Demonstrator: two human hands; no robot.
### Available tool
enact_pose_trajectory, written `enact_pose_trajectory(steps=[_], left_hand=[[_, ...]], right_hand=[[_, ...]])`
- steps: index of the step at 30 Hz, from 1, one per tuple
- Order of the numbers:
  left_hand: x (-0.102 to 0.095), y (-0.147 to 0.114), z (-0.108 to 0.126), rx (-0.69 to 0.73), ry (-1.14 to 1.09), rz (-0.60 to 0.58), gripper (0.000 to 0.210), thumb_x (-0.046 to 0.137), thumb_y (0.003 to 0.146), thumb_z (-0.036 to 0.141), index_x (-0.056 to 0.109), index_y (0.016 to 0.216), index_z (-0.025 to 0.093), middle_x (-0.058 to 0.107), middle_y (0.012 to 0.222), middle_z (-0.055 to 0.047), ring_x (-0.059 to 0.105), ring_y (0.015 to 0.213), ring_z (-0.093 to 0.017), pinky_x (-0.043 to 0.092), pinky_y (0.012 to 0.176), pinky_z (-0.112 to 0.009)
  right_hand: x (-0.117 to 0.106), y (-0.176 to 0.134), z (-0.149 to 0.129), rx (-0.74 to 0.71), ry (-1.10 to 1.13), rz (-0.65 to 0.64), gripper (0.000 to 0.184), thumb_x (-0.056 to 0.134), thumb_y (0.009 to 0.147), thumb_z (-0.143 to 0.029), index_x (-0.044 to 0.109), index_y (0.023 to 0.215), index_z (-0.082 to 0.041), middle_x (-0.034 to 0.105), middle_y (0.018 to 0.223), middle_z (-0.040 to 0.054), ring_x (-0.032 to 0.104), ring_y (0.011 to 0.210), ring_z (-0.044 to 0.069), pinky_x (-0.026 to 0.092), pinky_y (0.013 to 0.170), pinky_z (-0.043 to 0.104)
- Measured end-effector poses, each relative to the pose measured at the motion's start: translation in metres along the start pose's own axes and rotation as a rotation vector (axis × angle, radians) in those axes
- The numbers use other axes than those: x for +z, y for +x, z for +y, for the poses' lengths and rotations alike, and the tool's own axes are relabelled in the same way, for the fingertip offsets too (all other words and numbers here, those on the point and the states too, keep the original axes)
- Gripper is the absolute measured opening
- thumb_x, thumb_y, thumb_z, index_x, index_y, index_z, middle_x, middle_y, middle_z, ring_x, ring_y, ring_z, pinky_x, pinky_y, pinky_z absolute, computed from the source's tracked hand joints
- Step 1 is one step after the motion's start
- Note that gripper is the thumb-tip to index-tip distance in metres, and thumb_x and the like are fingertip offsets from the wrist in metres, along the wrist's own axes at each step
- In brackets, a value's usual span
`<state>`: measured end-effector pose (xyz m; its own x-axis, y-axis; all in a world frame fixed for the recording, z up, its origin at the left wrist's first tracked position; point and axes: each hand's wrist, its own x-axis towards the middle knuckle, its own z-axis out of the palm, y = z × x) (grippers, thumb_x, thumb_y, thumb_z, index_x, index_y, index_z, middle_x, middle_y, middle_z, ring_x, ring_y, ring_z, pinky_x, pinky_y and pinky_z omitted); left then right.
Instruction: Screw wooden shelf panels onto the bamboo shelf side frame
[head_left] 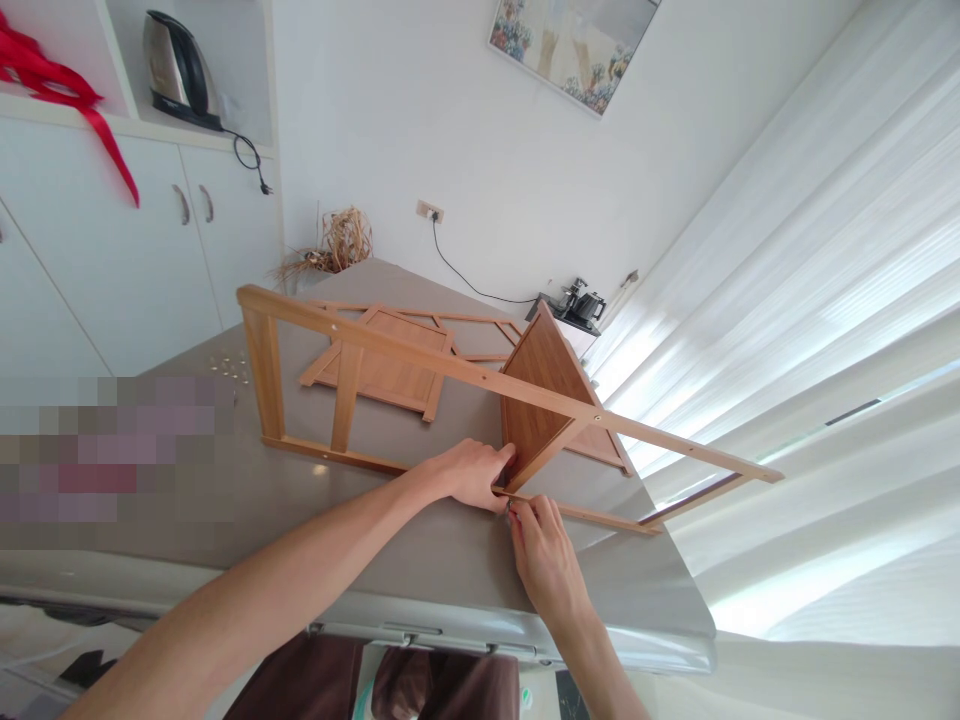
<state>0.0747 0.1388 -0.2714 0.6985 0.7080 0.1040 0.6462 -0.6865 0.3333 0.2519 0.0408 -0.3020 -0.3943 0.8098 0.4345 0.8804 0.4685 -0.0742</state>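
A light wooden ladder-like frame point(442, 362) stands on its long edge across the table, with a slatted wooden panel point(529, 405) meeting it at a crossbar. My left hand point(472, 474) is closed around the lower rail at that joint, thumb raised against the panel side. Just to its right, the fingers of my right hand point(541, 548) are pinched together against the rail's near face. A tiny dark, metallic-looking bit shows at those fingertips, too small and covered to name.
Behind the frame lie another wooden panel point(386, 358) and a thin wooden frame point(476, 320). Small metal fittings point(229, 367) are scattered at the left of the grey table point(420, 560). A kettle point(178, 70) stands on a shelf; a coffee set point(581, 302) is at the back.
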Motion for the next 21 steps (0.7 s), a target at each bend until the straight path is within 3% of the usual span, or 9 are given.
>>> enact_pose_trajectory(steps=[10, 21], left_hand=[[0.001, -0.001, 0.0, -0.009, 0.006, 0.011, 0.05, 0.061, 0.07, 0.055, 0.048, 0.105, 0.021, 0.073, 0.082, -0.006, 0.07, 0.073, -0.031, 0.047, 0.058, -0.036], [0.005, 0.001, -0.002, -0.001, 0.003, 0.03, 0.047, 0.061, 0.069, 0.054, 0.046, 0.101, 0.023, 0.072, 0.078, -0.004, 0.069, 0.069, -0.029, 0.044, 0.056, -0.034]], right_hand=[[-0.003, -0.005, 0.007, 0.109, 0.147, 0.073, 0.018, 0.047, 0.098, -0.026, 0.064, 0.093, -0.024, 0.054, 0.095, 0.0072, 0.052, 0.086, 0.021, 0.048, 0.074, 0.036], [0.002, -0.009, 0.023, 0.136, 0.342, 0.024, 0.017, 0.05, 0.097, -0.028, 0.067, 0.1, -0.025, 0.06, 0.095, 0.0057, 0.056, 0.093, 0.021, 0.049, 0.085, 0.037]])
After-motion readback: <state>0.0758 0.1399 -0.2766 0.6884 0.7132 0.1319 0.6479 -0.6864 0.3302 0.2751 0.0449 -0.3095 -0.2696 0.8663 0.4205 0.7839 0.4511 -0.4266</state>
